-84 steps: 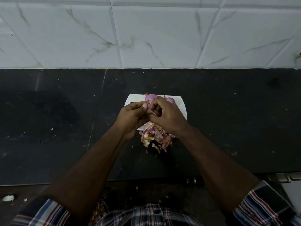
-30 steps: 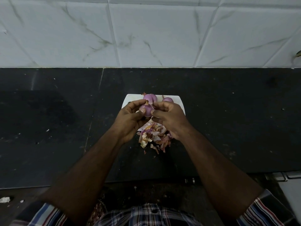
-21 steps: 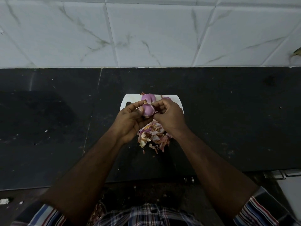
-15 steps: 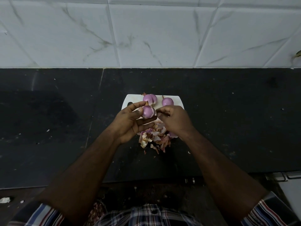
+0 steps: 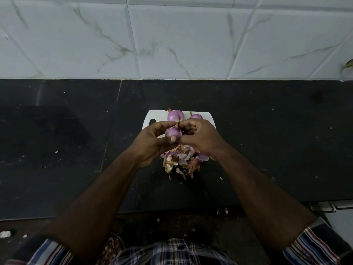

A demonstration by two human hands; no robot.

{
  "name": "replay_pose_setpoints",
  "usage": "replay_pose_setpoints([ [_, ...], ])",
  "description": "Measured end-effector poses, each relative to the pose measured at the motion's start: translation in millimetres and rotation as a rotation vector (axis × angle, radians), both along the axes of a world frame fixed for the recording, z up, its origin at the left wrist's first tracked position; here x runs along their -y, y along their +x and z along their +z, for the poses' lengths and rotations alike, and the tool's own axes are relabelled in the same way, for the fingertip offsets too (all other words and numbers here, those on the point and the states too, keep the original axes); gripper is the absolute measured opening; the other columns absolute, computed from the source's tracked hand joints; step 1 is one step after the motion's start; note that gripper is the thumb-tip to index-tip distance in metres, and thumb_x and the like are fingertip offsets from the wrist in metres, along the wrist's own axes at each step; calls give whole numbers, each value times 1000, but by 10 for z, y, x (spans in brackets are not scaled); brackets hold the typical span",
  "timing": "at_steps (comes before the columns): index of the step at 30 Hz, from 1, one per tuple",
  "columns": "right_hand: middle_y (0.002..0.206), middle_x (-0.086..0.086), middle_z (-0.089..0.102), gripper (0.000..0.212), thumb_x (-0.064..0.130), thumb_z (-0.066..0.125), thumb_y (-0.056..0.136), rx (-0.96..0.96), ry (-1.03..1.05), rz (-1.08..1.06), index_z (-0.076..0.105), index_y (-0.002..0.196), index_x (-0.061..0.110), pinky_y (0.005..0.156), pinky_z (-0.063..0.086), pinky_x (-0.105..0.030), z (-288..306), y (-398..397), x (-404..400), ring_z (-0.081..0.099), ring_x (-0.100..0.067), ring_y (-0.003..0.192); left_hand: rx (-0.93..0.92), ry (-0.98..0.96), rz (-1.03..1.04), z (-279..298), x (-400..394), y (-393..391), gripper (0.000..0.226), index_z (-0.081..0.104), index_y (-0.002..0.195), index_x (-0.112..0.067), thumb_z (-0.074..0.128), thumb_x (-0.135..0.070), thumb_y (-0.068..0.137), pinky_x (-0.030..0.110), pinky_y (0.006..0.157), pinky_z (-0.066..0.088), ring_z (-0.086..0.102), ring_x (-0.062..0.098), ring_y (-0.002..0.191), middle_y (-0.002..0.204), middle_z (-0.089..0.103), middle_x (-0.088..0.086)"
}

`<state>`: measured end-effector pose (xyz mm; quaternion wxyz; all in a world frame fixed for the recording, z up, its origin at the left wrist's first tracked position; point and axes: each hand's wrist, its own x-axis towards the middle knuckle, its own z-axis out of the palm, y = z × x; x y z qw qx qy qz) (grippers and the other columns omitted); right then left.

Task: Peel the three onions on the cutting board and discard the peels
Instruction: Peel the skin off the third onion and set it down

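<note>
A: Now that the right hand (image 5: 200, 137) has come back from the peel pile (image 5: 181, 161), where's the onion (image 5: 172, 133)?
B: Above the cutting board (image 5: 152, 117), gripped in the left hand (image 5: 152, 142); right fingers pinch its tip. Peeling continues.

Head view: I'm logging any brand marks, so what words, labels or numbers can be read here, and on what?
None: no readable text anywhere.
The white cutting board, the wall tiles, the black counter and the plaid shirt carry no lettering.
</note>
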<state>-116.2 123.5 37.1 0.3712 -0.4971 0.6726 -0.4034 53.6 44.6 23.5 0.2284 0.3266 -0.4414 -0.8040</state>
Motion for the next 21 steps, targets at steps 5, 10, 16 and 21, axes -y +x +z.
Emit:
replay_pose_setpoints([
  [5, 108, 4, 69, 38, 20, 79, 76, -101, -28, -120, 68, 112, 18, 89, 57, -30, -25, 103, 38, 66, -8, 100, 8, -88, 32, -18, -13, -12, 44, 63, 125, -2, 65, 13, 84, 33, 79, 61, 70, 28, 101, 130, 61, 24],
  [10, 116, -5, 62, 34, 27, 79, 78, -161, -54, -170, 67, 108, 20, 80, 55, -20, -56, 134, 58, 65, -10, 97, -7, -76, 52, -37, -11, -30, 41, 67, 120, -6, 65, 14, 85, 33, 80, 60, 71, 29, 103, 128, 64, 21],
  [16, 117, -6, 61, 30, 32, 78, 77, -163, -59, -193, 68, 105, 23, 78, 57, -21, -114, 133, 82, 66, -12, 97, -53, -41, 45, -52, -18, -29, 39, 67, 119, -5, 60, 16, 87, 39, 85, 61, 69, 33, 105, 122, 68, 19],
  [21, 117, -6, 62, 34, 43, 72, 70, -110, -50, -216, 70, 100, 27, 79, 61, -30, -125, 164, 87, 66, -14, 98, -81, -23, 49, -64, -19, -25, 38, 67, 118, -5, 59, 17, 87, 39, 86, 61, 70, 33, 106, 119, 70, 19],
])
